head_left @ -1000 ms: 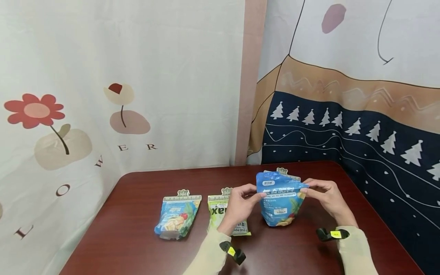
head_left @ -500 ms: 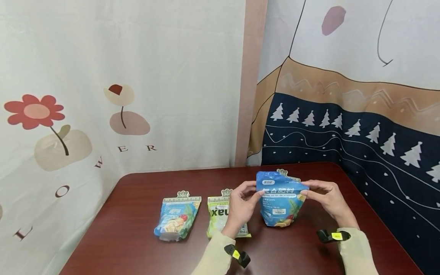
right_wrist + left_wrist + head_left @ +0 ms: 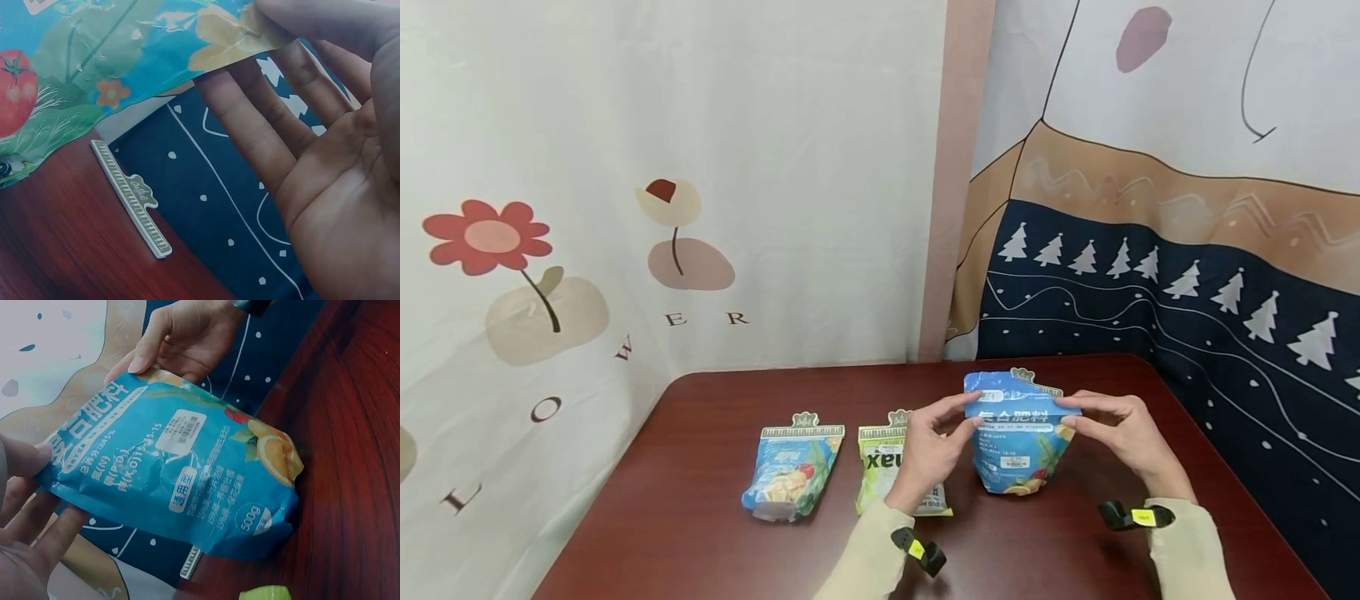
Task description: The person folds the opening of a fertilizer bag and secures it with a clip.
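Note:
A blue 500g fertilizer bag [image 3: 1017, 450] with fruit and vegetable prints stands upright at the right of the table, held between both hands. My left hand [image 3: 931, 450] pinches its upper left edge; in the left wrist view the thumb lies on the printed face and the other fingers pass behind. At the opposite upper corner my right hand [image 3: 1123, 433] pinches the edge between thumb and fingers. Behind the bag lies a pale ruler-like bag clip [image 3: 132, 200] with a crown-shaped handle, partly hidden in the head view.
Left of the hands, a similar blue bag [image 3: 793, 479] lies with a clip [image 3: 802, 430] across its top. A green bag [image 3: 874, 479], also clipped, is partly covered by the left hand. The dark red table [image 3: 700, 467] meets printed curtains [image 3: 820, 250] at the back.
The bag's creased upper part has flattened so its large print shows. My left index finger has moved onto the bag's front. The head view has shifted slightly.

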Demonstrator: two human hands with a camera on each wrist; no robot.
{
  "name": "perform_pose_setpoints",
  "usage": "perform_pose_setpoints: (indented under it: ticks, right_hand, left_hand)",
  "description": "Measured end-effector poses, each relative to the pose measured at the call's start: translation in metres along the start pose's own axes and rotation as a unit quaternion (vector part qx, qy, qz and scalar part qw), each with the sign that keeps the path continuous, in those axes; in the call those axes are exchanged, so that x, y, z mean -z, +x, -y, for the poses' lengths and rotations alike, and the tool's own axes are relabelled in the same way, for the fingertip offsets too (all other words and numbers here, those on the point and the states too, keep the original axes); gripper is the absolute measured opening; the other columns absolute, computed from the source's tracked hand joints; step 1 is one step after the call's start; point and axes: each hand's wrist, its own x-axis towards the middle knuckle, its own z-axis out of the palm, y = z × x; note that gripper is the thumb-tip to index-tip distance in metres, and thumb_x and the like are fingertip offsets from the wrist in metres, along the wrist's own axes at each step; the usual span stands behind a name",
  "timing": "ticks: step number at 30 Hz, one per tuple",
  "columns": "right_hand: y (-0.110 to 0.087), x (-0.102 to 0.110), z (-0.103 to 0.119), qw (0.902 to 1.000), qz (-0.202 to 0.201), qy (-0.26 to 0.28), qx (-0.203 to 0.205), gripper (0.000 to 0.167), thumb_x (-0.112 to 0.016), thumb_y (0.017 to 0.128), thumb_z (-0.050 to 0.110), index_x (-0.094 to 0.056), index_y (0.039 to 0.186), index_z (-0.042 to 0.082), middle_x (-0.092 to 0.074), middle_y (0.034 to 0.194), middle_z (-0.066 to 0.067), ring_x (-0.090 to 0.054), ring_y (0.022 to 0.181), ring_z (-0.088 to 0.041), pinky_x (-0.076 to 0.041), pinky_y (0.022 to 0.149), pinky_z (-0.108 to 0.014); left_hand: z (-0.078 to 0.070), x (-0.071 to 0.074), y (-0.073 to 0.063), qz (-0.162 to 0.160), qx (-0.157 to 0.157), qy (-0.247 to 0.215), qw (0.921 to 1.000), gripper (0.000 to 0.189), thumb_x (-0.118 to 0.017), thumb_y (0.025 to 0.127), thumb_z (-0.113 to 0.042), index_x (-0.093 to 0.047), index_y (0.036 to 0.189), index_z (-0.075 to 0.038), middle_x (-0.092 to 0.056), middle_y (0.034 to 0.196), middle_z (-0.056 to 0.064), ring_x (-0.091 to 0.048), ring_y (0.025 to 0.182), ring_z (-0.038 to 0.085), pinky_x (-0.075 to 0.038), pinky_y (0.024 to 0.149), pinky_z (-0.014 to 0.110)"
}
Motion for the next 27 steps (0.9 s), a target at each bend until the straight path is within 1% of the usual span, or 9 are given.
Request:
perform_pose_setpoints:
  ticks: [2, 6, 10, 12, 15, 18, 22, 24, 27]
  right_hand:
    - [0.001, 0.0, 0.0, 1.0, 0.003, -0.002, 0.002, 0.028, -0.072, 0.092, -0.001, -0.072, 0.12, -0.005, -0.073, 0.11, 0.015, -0.063, 0.096, -0.009, -0.061, 0.075, -0.025]
    - [0.003, -0.002, 0.002, 0.9999, 0.01, 0.0, 0.014, 0.027, -0.073, 0.091, -0.002, -0.074, 0.118, -0.004, -0.073, 0.107, 0.008, -0.063, 0.095, -0.011, -0.061, 0.073, -0.026]
    - [0.005, -0.003, 0.002, 0.9996, 0.008, -0.008, 0.025, 0.023, -0.074, 0.09, -0.001, -0.076, 0.114, -0.001, -0.074, 0.104, 0.003, -0.063, 0.095, -0.011, -0.06, 0.071, -0.026]
    - [0.005, -0.004, 0.002, 0.9994, 0.004, -0.018, 0.03, 0.022, -0.075, 0.09, -0.001, -0.078, 0.112, 0.001, -0.074, 0.103, 0.002, -0.062, 0.094, -0.011, -0.06, 0.07, -0.025]
    - [0.004, -0.005, 0.003, 0.999, 0.003, -0.03, 0.032, 0.02, -0.075, 0.09, 0.0, -0.079, 0.109, 0.003, -0.075, 0.101, 0.001, -0.062, 0.094, -0.011, -0.059, 0.07, -0.025]
    - [0.004, -0.005, 0.005, 0.9988, 0.006, -0.037, 0.03, 0.018, -0.075, 0.091, 0.001, -0.079, 0.107, 0.005, -0.074, 0.101, 0.001, -0.061, 0.095, -0.01, -0.059, 0.07, -0.025]
    - [0.004, -0.004, 0.008, 0.9985, 0.009, -0.045, 0.03, 0.013, -0.074, 0.092, 0.002, -0.08, 0.103, 0.006, -0.072, 0.102, 0.001, -0.059, 0.097, -0.009, -0.057, 0.072, -0.023]
    - [0.003, -0.003, 0.009, 0.9982, 0.009, -0.051, 0.031, 0.012, -0.074, 0.092, 0.002, -0.08, 0.1, 0.007, -0.07, 0.101, 0.001, -0.059, 0.098, -0.008, -0.057, 0.072, -0.023]
    - [0.003, -0.003, 0.011, 0.9976, 0.012, -0.06, 0.03, 0.011, -0.074, 0.092, 0.003, -0.079, 0.099, 0.009, -0.07, 0.1, 0.001, -0.059, 0.097, -0.009, -0.058, 0.071, -0.024]
  left_hand:
    - [0.001, 0.001, 0.0, 0.008, 0.002, 0.001, 1.0, 0.032, -0.076, 0.094, -0.018, -0.074, 0.125, -0.024, -0.075, 0.122, -0.003, -0.073, 0.105, 0.021, -0.059, 0.089, 0.026]
    - [0.002, 0.004, 0.001, 0.024, -0.003, 0.024, 0.9994, 0.032, -0.076, 0.094, -0.016, -0.074, 0.126, -0.022, -0.074, 0.123, -0.001, -0.073, 0.104, 0.021, -0.06, 0.088, 0.027]
    - [0.003, 0.007, 0.001, 0.031, -0.009, 0.059, 0.9978, 0.029, -0.075, 0.095, -0.02, -0.075, 0.124, -0.024, -0.075, 0.12, -0.002, -0.072, 0.1, 0.015, -0.06, 0.087, 0.026]
    - [0.004, 0.008, 0.001, 0.032, -0.017, 0.071, 0.9968, 0.027, -0.075, 0.095, -0.022, -0.076, 0.122, -0.023, -0.075, 0.117, -0.002, -0.072, 0.098, 0.012, -0.06, 0.085, 0.025]
    - [0.005, 0.009, 0.001, 0.027, -0.032, 0.095, 0.9946, 0.024, -0.075, 0.095, -0.025, -0.078, 0.118, -0.021, -0.077, 0.111, -0.002, -0.071, 0.097, 0.008, -0.06, 0.083, 0.026]
    - [0.006, 0.009, 0.001, 0.018, -0.045, 0.117, 0.992, 0.02, -0.075, 0.095, -0.026, -0.08, 0.113, -0.02, -0.076, 0.099, -0.004, -0.07, 0.091, 0.006, -0.061, 0.078, 0.026]
    - [0.005, 0.007, 0.003, 0.003, -0.035, 0.126, 0.9913, 0.014, -0.076, 0.095, -0.027, -0.082, 0.104, -0.02, -0.065, 0.085, -0.007, -0.065, 0.083, 0.005, -0.06, 0.072, 0.025]
    - [0.005, 0.006, 0.003, -0.004, -0.033, 0.131, 0.9909, 0.011, -0.077, 0.094, -0.026, -0.083, 0.1, -0.019, -0.062, 0.085, -0.006, -0.063, 0.082, 0.005, -0.06, 0.071, 0.025]
    - [0.003, 0.004, 0.004, -0.007, -0.041, 0.14, 0.9893, 0.009, -0.077, 0.093, -0.023, -0.083, 0.096, -0.017, -0.067, 0.09, -0.005, -0.064, 0.088, 0.006, -0.057, 0.075, 0.025]
